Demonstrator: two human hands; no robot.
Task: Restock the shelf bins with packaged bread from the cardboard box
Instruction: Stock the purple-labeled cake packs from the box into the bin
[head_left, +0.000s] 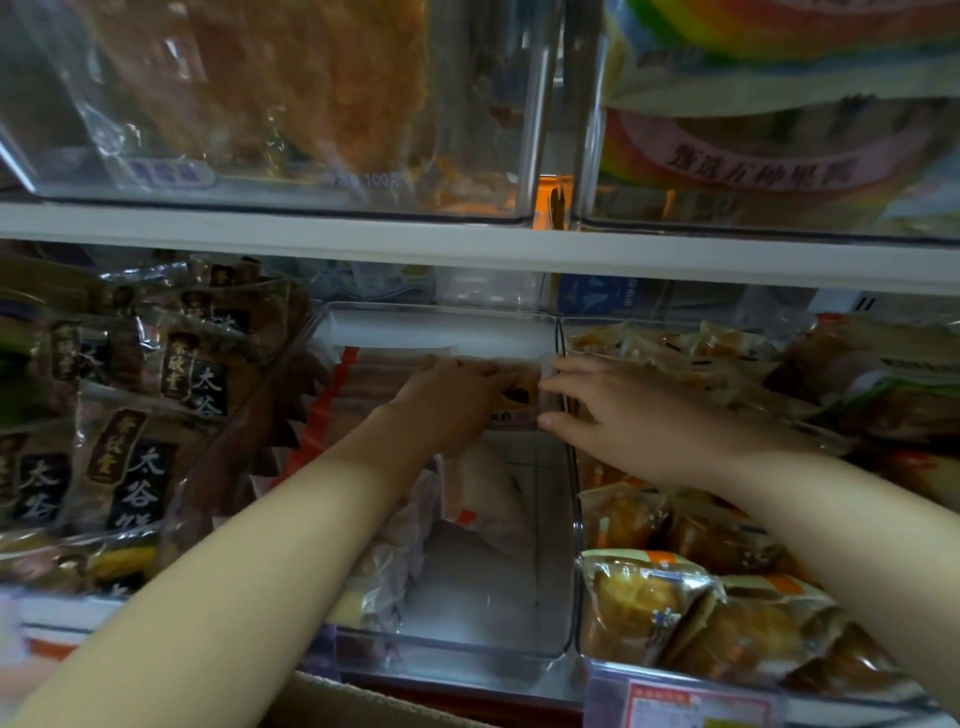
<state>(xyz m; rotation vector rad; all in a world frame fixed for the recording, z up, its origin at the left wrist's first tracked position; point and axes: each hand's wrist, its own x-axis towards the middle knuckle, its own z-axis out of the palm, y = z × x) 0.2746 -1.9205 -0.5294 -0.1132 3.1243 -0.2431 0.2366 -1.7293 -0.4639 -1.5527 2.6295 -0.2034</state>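
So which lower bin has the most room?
The middle clear plastic bin, where the left hand and right hand reach; its neighbours are packed with dark brown packets and golden bread packets.

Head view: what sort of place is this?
Likely a shop's bakery shelf: clear bins on white shelves hold packaged bread, a price label hangs on one bin's front, and a cardboard box sits below.
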